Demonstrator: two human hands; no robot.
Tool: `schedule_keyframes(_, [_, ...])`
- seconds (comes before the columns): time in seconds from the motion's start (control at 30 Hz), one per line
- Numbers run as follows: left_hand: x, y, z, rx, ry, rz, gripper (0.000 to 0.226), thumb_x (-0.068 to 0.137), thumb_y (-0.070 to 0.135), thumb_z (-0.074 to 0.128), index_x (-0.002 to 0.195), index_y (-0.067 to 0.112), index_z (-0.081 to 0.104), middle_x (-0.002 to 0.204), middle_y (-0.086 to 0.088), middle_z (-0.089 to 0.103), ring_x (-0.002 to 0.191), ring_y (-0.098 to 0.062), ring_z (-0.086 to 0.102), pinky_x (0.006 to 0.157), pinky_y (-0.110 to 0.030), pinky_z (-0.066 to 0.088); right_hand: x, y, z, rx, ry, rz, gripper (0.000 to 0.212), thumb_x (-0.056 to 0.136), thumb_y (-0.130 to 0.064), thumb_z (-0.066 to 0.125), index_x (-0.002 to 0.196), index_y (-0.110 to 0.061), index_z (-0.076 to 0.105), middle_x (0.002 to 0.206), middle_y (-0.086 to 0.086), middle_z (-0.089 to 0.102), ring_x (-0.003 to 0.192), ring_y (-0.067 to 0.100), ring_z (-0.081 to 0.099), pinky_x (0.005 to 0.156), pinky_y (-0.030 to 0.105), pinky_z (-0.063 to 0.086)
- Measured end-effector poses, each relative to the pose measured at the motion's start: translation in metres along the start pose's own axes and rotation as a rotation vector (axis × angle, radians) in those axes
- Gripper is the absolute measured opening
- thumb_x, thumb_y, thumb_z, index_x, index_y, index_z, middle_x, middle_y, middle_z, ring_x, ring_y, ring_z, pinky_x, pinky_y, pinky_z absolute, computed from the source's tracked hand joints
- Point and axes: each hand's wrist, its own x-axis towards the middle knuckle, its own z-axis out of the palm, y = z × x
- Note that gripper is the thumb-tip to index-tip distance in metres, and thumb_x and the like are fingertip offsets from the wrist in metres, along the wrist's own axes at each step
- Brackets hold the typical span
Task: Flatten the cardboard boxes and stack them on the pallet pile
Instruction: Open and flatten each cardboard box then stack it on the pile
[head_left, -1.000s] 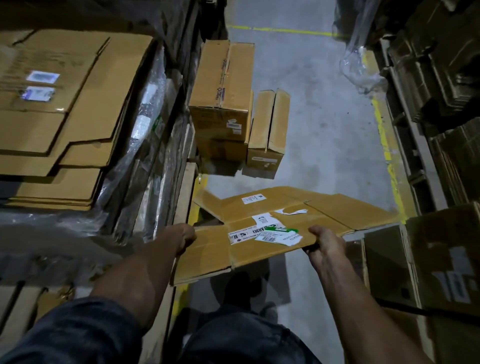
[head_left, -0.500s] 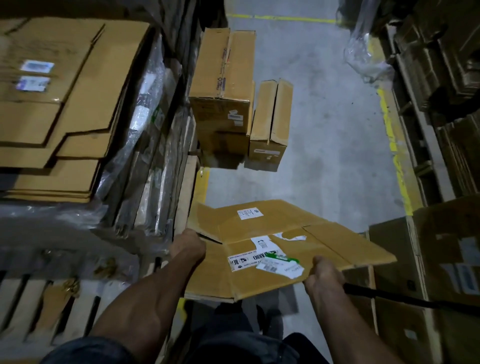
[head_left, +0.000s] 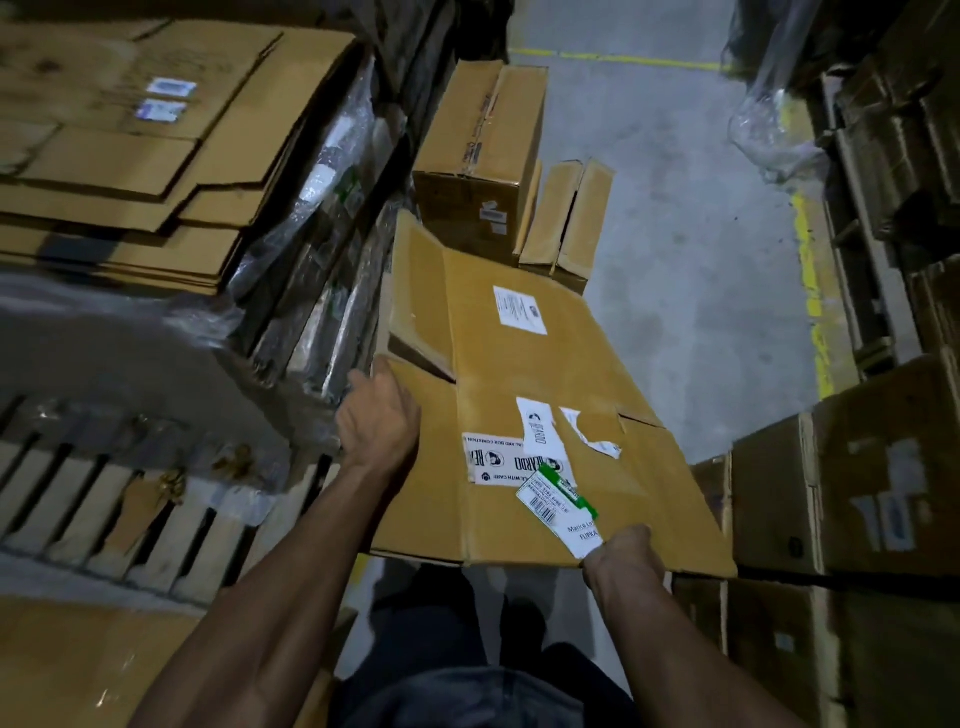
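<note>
Grey concrete floor (head_left: 691, 218) runs up centre frame. I hold the flattened box (head_left: 524, 395) at centre: left hand (head_left: 376, 421) grips its left edge, right hand (head_left: 621, 553) its near edge. Pallet pile (head_left: 135, 171) lies upper left; two upright boxes (head_left: 478, 156) stand beyond, cartons (head_left: 841, 488) crowd right.

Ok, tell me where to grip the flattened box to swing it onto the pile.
Grip the flattened box at two opposite edges, as now: left hand on the left flap edge, right hand on the near edge. It is a wide, floppy sheet with creases, so spread hands should keep it from folding. The pile lies to the left.
</note>
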Motion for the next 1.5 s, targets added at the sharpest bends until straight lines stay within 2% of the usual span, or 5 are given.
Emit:
schedule_keyframes(0.3, [-0.021, -0.009, -0.079, -0.243, 0.29, 0.006, 0.055, 0.1, 0.036, 0.049, 0.15, 0.018, 0.036, 0.122, -0.016, 0.048, 0.097, -0.035, 0.057, 0.076, -0.038, 0.042, -0.034, -0.003, 0.016, -0.064, -0.196, -0.078, 0.034, 0.09, -0.044, 0.043, 0.092, -0.01, 0.045, 0.095, 0.012, 0.066, 0.088, 0.035, 0.067, 0.073, 0.037, 0.053])
schedule_keyframes(0.87, [0.115, -0.112, -0.186, -0.475, 0.704, -0.207, 0.055, 0.097, 0.034, 0.058, 0.149, 0.025, 0.041, 0.12, -0.01, 0.051, 0.097, -0.027, 0.056, 0.074, -0.031, 0.037, -0.182, 0.01, 0.235, -0.113, -0.531, -0.128, 0.056, 0.09, -0.056, 0.057, 0.13, -0.019, 0.045, 0.11, 0.012, 0.065, 0.092, 0.039, 0.068, 0.068, 0.043, 0.056])
schedule_keyframes(1.23, [0.236, -0.207, -0.075, -0.795, 0.059, -0.636, 0.059, 0.097, 0.015, 0.05, 0.151, 0.017, 0.025, 0.148, -0.019, 0.037, 0.134, -0.041, 0.04, 0.11, -0.05, 0.037, -0.216, 0.026, 0.382, -0.35, -0.771, -0.171, 0.032, 0.098, -0.012, 0.049, 0.126, 0.002, 0.053, 0.119, 0.019, 0.068, 0.066, 0.03, 0.071, 0.039, 0.038, 0.054])
schedule_keyframes(1.37, [0.257, -0.223, -0.059, -1.035, 0.117, -0.642, 0.063, 0.081, 0.019, 0.064, 0.138, 0.013, 0.036, 0.123, -0.008, 0.059, 0.111, -0.031, 0.058, 0.1, -0.05, 0.048, -0.208, 0.021, 0.383, -0.289, -0.723, -0.134, 0.004, 0.095, -0.013, 0.052, 0.096, -0.008, 0.052, 0.104, 0.019, 0.068, 0.05, 0.032, 0.069, 0.036, 0.042, 0.052])
schedule_keyframes(1.5, [0.286, -0.217, -0.087, -1.088, 0.201, -0.799, 0.034, 0.089, 0.037, 0.056, 0.105, 0.007, 0.058, 0.097, -0.01, 0.065, 0.091, -0.03, 0.061, 0.089, -0.041, 0.052, -0.207, 0.013, 0.38, -0.243, -0.686, -0.095, 0.006, 0.086, -0.006, 0.049, 0.085, -0.01, 0.053, 0.097, 0.014, 0.07, 0.08, 0.036, 0.072, 0.044, 0.045, 0.055])
